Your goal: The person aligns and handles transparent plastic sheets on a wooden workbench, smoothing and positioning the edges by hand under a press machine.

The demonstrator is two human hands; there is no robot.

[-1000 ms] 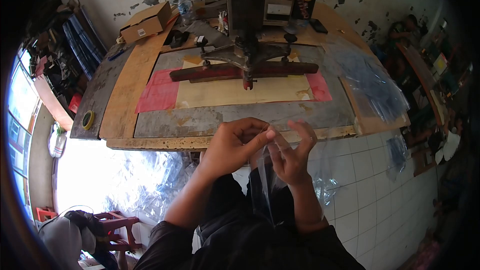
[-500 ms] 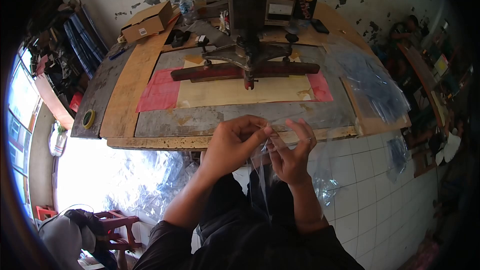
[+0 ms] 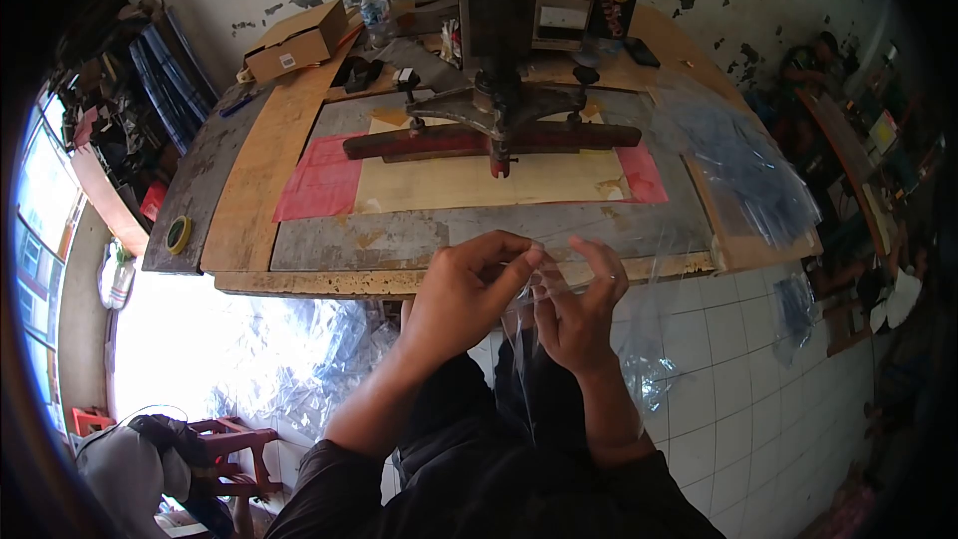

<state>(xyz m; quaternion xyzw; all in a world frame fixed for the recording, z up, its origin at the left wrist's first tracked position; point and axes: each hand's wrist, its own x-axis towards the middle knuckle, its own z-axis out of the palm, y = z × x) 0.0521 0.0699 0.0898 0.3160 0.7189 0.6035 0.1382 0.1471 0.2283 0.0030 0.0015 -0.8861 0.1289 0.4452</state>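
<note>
My left hand [image 3: 467, 289] is closed, its thumb and forefinger pinching a clear plastic sheet [image 3: 521, 359] in front of the table edge. Close beside it, my right hand [image 3: 582, 304] has bent fingers at the same sheet, thumb side toward the left fingertips and forefinger raised. Transparent film crosses the right fingers and hangs below, so its outline is hard to follow. Beyond the hands stands a press with a dark bar [image 3: 489, 143] over a cream sheet [image 3: 439, 185] with pink ends.
Stacked clear plastic [image 3: 738, 175] lies on the table's right side. A cardboard box [image 3: 296, 42], a bottle [image 3: 374, 5] and a tape roll [image 3: 178, 235] are on the left half. More plastic [image 3: 309, 364] heaps on the floor near a red stool [image 3: 239, 449]. Another person [image 3: 813, 65] is at far right.
Both hands stay almost in place with the plastic sheet between them. The view has shifted very slightly.
</note>
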